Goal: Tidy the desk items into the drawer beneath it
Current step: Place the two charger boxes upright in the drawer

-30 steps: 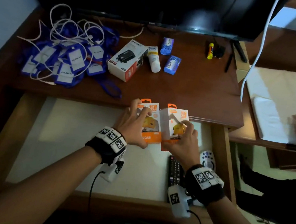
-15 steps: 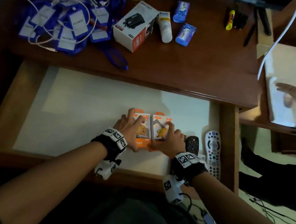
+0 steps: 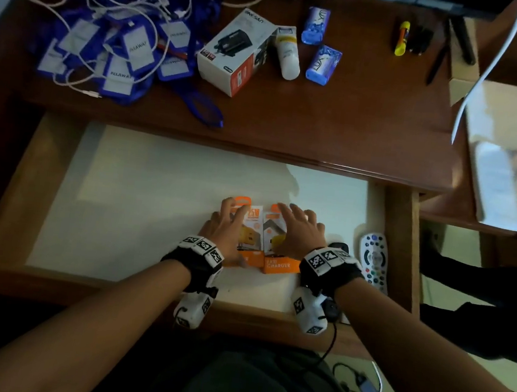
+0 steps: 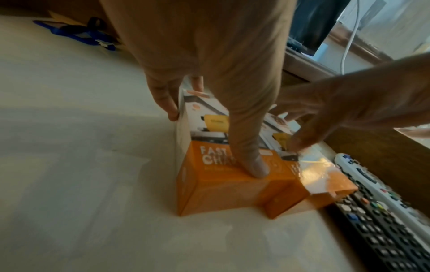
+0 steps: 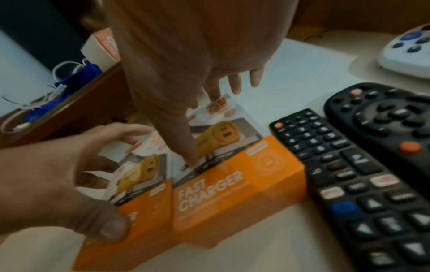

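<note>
Two orange-and-white charger boxes lay flat, side by side and touching, on the pale floor of the open drawer (image 3: 61, 175). The left box (image 3: 244, 242) was under the left hand (image 3: 226, 229); the right box (image 3: 276, 255) was under the right hand (image 3: 298, 232).

Head view steeply down over desk and drawer (image 3: 389, 216); wrist views close, sharing both charger boxes (image 4: 232, 176).

R hand (image 3: 298, 228) fingers lifted off charger box (image 3: 277, 249).
</note>
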### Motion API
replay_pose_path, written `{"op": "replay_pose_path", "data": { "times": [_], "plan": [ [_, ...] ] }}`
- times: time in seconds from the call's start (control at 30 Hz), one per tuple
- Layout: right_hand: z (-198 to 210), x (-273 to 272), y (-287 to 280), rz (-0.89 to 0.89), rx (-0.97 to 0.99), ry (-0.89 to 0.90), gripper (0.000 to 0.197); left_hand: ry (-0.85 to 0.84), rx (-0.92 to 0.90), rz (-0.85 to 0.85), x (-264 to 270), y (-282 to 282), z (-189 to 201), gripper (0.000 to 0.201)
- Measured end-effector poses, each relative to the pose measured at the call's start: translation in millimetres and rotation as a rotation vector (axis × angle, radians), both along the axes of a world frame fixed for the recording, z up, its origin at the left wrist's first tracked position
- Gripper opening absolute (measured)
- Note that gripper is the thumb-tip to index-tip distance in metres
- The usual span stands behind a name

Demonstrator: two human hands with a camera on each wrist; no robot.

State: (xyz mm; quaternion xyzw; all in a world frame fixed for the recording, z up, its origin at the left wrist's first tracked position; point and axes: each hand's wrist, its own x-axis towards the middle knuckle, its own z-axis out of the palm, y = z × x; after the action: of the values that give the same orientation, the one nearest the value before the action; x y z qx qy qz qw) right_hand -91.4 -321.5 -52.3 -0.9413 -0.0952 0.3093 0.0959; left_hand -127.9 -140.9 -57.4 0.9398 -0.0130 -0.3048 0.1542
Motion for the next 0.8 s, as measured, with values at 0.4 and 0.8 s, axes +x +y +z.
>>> {"op": "replay_pose_path", "data": {
  "times": [0.4, 0.8],
  "plan": [
    [-5.7, -18.3, -36.2, 0.098, -0.049, 0.067, 0.073, 0.077, -0.021, -0.054, -3.8, -15.1, -5.0, 0.111],
    [-12.2, -21.8, -48.0, -0.043, 0.062, 0.037, 0.030, 0.256, -0.045, 0.028, -2.7, -15.4, -3.6, 0.092]
  ]
}}
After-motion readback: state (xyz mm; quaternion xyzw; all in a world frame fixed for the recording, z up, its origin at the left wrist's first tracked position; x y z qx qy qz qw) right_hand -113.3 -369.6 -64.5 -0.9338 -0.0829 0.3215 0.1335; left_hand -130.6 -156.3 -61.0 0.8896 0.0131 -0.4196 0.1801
